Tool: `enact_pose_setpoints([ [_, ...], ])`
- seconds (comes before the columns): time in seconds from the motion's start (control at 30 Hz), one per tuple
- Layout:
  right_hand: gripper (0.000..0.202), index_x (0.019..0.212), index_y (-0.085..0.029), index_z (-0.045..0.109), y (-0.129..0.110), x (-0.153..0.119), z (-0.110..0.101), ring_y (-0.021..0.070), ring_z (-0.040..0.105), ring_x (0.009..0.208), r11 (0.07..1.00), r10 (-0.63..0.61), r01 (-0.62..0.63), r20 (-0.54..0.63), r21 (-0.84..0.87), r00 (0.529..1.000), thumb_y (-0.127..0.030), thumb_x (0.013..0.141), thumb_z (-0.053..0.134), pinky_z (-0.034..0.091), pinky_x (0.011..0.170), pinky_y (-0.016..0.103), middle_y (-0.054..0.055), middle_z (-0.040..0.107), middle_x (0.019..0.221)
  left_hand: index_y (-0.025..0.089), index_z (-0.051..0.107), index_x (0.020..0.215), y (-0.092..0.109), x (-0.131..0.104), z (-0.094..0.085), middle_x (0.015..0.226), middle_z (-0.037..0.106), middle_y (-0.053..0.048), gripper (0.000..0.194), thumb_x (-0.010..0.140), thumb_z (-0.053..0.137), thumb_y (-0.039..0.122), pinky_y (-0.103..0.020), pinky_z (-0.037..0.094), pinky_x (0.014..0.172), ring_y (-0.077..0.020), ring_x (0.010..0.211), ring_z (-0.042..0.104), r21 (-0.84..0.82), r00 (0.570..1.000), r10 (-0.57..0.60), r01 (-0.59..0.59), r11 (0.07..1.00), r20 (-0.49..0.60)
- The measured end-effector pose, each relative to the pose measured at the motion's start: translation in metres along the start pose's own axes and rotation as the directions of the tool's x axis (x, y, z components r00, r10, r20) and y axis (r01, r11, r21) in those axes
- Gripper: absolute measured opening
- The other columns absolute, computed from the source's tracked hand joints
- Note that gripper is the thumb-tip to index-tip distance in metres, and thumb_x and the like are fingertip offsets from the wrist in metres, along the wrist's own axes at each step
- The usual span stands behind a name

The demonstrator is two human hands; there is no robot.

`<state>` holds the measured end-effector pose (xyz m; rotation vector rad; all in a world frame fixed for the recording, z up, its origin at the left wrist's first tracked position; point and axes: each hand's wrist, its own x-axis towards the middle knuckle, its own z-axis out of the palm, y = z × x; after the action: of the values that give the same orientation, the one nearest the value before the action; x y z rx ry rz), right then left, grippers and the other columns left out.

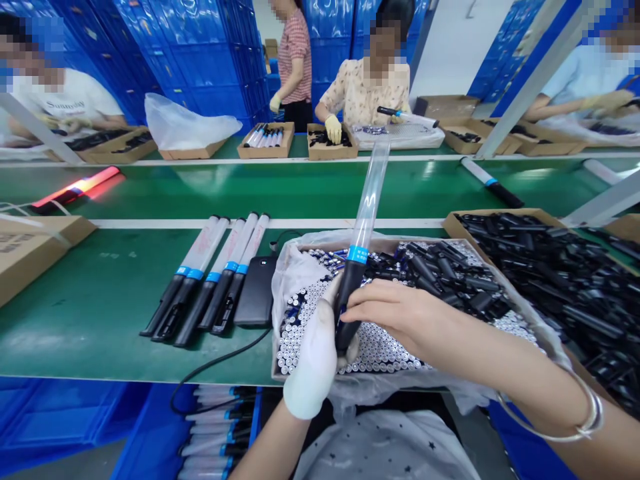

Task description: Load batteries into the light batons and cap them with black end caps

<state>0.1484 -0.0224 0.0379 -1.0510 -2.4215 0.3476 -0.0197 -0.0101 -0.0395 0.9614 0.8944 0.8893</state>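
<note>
In the middle of the head view a traffic light baton [367, 207] tilts upward, with a clear tube, a blue band and a black handle. My left hand [316, 357], in a white glove, is wrapped round the black handle from below. The bare fingers of my right hand [387, 310] press against the side of that handle; its thumb is hidden. Beneath both hands lies a plastic-lined box [278, 347] packed with upright batteries [385, 350]. Loose black plastic covers [440, 267] are heaped on top of the batteries.
Several finished-looking batons [200, 267] lie left of a black power bank [256, 293] with a cable. A carton of black parts [550, 280] stands right. Beyond runs a green conveyor [280, 190] carrying a lit red baton [80, 188]. Co-workers [370, 87] sit across; steel posts [540, 80] rise rightward.
</note>
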Motion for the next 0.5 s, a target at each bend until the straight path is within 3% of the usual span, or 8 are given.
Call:
enact_pose_setpoints([
  [0.1,0.037,0.112,-0.019,0.067,-0.001,0.000,0.011,0.0132,0.063,0.092,0.999,0.031,-0.035,-0.117,-0.028,0.993,-0.004,0.092,0.039,0.056,0.077,0.024,0.010,0.060,0.110,0.021,0.027,0.154,0.005,-0.001,-0.001,0.056,0.049,0.003,0.073,0.093,0.040,0.059,-0.018,0.028,0.036,-0.0079,0.041,0.037,0.032,0.995,0.022,-0.026,0.999,0.099],
  [0.23,0.028,0.114,-0.019,0.061,0.000,-0.002,0.028,0.0139,0.063,0.089,0.982,0.172,-0.186,-0.276,-0.024,0.946,-0.010,0.093,0.045,0.056,0.076,0.025,0.007,0.061,0.099,0.021,0.013,0.157,0.013,-0.001,0.001,0.052,0.041,0.008,0.079,0.093,0.052,0.044,-0.015,0.029,0.039,-0.0050,0.041,0.033,0.073,0.979,0.022,-0.037,0.997,0.201],
  [0.3,0.026,0.117,-0.021,0.058,0.002,-0.007,0.032,0.0129,0.063,0.079,0.950,0.298,-0.313,-0.356,0.016,0.886,-0.016,0.091,0.054,0.056,0.071,0.024,0.004,0.062,0.093,0.021,0.014,0.157,0.015,-0.005,0.003,0.050,0.041,0.009,0.076,0.094,0.050,0.043,-0.014,0.028,0.039,-0.0048,0.040,0.032,0.067,0.980,0.002,-0.015,0.998,0.197],
  [0.4,0.033,0.122,-0.022,0.054,0.007,-0.026,0.035,0.0098,0.057,0.059,0.874,0.473,-0.466,-0.461,0.138,0.751,-0.028,0.090,0.059,0.053,0.058,0.021,0.000,0.060,0.079,0.023,0.019,0.155,0.021,-0.014,0.003,0.049,0.042,0.008,0.074,0.092,0.052,0.044,-0.015,0.027,0.036,-0.0054,0.038,0.032,0.024,0.989,-0.062,0.059,0.998,0.132],
  [0.5,0.032,0.120,-0.023,0.055,0.017,-0.058,0.038,0.0106,0.060,0.058,0.815,0.566,-0.535,-0.508,0.225,0.649,-0.038,0.092,0.055,0.052,0.055,0.019,0.000,0.061,0.073,0.024,0.032,0.148,0.042,-0.003,0.004,0.050,0.042,0.009,0.066,0.090,0.053,0.048,-0.015,0.022,0.034,-0.0053,0.037,0.030,-0.004,0.989,-0.144,0.144,0.990,0.022],
])
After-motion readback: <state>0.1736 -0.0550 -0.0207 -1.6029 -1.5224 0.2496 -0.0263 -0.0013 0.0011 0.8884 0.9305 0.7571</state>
